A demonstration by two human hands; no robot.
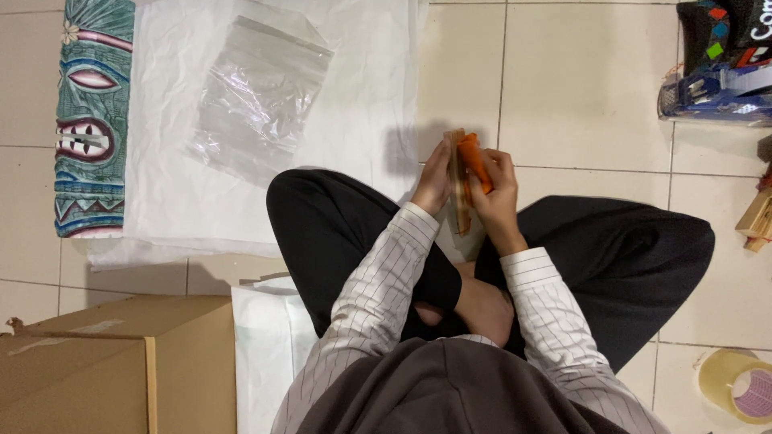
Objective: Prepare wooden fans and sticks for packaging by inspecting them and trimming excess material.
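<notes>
I sit cross-legged on a tiled floor and hold a flat wooden piece (458,189) upright between both hands, above my knees. My left hand (435,178) presses flat against its left face. My right hand (495,193) grips its right side together with an orange item (474,159) pressed against the wood. What the orange item is cannot be made out. A clear zip bag (259,90) lies empty on a white sheet (177,161) ahead of me to the left, apart from both hands.
A painted mask-like panel (90,120) lies left of the sheet. A cardboard box (121,370) stands at my near left beside a white bag (269,345). A blue tape dispenser (716,92) sits far right, wood pieces (757,219) at the right edge, a tape roll (736,384) near right.
</notes>
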